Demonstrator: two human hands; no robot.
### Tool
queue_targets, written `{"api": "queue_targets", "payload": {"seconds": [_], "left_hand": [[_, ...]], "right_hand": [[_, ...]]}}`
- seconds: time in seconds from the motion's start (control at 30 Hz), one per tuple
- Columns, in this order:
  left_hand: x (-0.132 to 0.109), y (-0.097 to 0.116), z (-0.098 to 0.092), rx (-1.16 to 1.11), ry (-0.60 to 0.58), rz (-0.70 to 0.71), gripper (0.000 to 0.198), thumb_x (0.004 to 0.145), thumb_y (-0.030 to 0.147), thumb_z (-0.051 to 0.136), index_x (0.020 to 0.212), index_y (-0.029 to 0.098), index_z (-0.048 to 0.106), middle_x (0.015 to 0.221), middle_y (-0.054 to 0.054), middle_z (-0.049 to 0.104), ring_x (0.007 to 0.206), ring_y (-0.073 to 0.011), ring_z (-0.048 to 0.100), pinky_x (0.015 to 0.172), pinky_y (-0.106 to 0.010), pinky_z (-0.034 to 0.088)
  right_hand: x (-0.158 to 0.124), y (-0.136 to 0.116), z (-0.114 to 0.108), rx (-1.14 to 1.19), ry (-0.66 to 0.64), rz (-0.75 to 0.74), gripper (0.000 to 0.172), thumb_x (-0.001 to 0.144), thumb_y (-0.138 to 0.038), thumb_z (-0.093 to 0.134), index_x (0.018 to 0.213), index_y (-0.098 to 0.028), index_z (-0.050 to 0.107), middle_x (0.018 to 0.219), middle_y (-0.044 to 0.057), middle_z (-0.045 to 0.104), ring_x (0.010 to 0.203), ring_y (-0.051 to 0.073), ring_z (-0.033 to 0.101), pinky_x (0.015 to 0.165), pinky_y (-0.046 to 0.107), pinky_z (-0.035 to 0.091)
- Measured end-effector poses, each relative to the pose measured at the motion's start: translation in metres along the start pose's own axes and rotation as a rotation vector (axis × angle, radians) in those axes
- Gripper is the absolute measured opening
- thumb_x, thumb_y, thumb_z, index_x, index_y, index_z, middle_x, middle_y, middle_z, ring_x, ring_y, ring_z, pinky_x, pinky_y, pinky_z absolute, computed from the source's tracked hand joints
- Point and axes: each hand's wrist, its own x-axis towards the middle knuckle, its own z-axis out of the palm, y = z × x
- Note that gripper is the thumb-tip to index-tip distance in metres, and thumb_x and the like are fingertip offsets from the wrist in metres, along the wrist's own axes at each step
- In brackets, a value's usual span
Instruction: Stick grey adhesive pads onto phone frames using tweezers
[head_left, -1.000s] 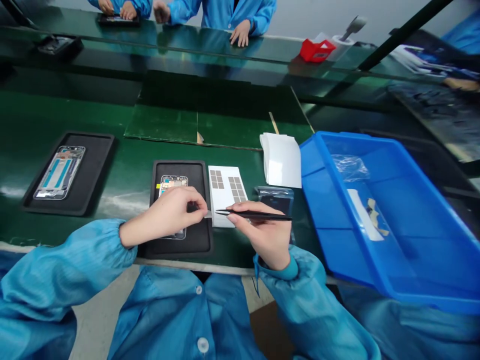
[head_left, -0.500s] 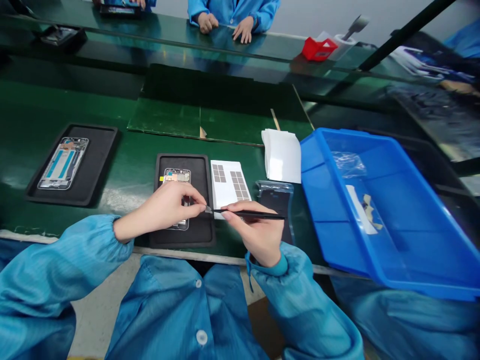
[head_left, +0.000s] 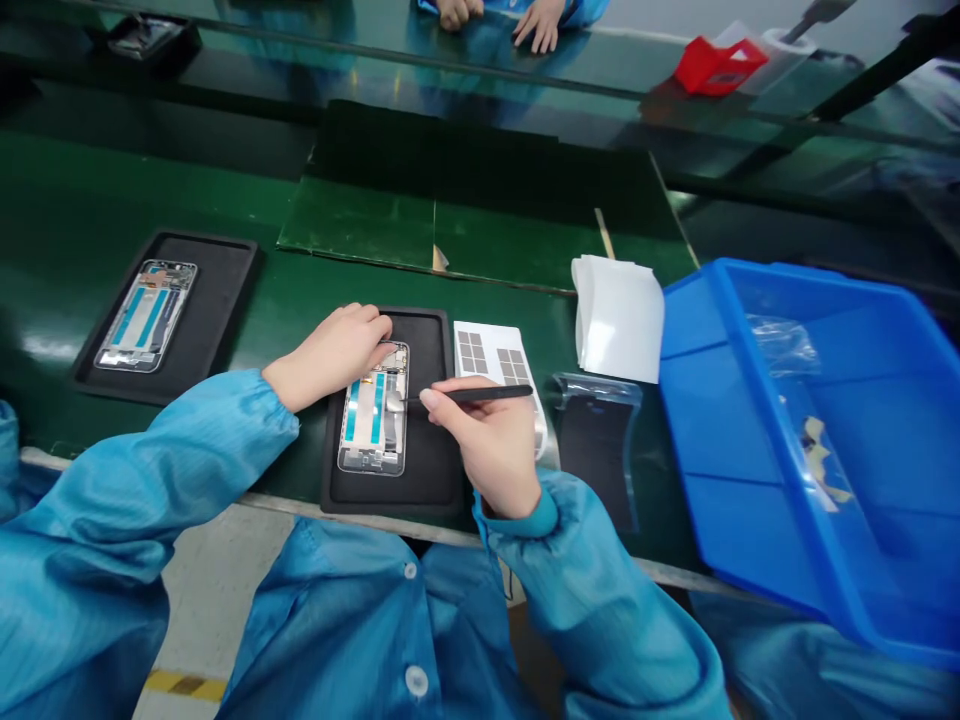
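Note:
An opened phone [head_left: 365, 420] with two blue strips inside lies on a black tray [head_left: 431, 470] in front of me. My left hand [head_left: 337, 350] is at the phone's upper left, its fingers curled over the top edge and gripping it. In my right hand [head_left: 499, 440] is a pair of black tweezers [head_left: 487, 393], held like a pen and pointing left. Their tip is over the right side of the phone, by a small greyish piece [head_left: 395, 402]; whether they grip it I cannot tell. Right of the tray lies a white sheet [head_left: 487, 338] with grey squares, partly behind my right hand.
Another opened phone [head_left: 148, 318] lies on a black tray [head_left: 217, 300] at the left. To the right are white sheets [head_left: 619, 320], a dark item in a clear bag [head_left: 596, 450] and a blue bin [head_left: 712, 430]. Across the bench rest a co-worker's hands [head_left: 540, 22].
My left hand has left the tweezers' tip and moved up-left to the phone's top edge. The tweezers have moved left over the phone. The view has shifted, so the bench appears further right.

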Motion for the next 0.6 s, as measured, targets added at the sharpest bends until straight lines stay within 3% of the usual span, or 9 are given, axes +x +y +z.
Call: {"api": "queue_targets", "payload": {"seconds": [0.3,0.47,0.6], "left_hand": [[-0.02,0.005,0.001,-0.156,-0.032,-0.08,0.022,0.099,0.031,0.05,0.101,0.014,0.064,0.094,-0.008,0.064,0.087,-0.0225,0.064,0.077,-0.033,0.05],[-0.036,0.006,-0.004,-0.256,0.139,-0.13,0.022,0.099,0.022,0.046,0.115,0.015,0.06,0.109,-0.009,0.064,0.102,-0.022,0.063,0.09,-0.034,0.051],[-0.066,0.012,-0.012,-0.247,0.19,-0.2,0.022,0.099,0.022,0.045,0.115,0.017,0.06,0.102,-0.007,0.064,0.093,-0.0206,0.063,0.084,-0.034,0.053]], "right_hand": [[0.008,0.003,0.005,-0.154,-0.053,0.026,0.014,0.075,-0.031,0.082,0.078,-0.019,0.075,0.076,0.005,0.078,0.064,0.02,0.074,0.06,0.03,0.064],[0.012,-0.001,0.013,-0.231,-0.137,-0.013,0.011,0.077,-0.029,0.081,0.079,-0.02,0.075,0.074,0.004,0.077,0.061,0.019,0.073,0.055,0.028,0.063],[0.015,0.001,0.021,-0.249,-0.169,-0.031,0.01,0.078,-0.028,0.08,0.078,-0.019,0.075,0.075,0.004,0.077,0.061,0.018,0.071,0.054,0.027,0.06]]}}
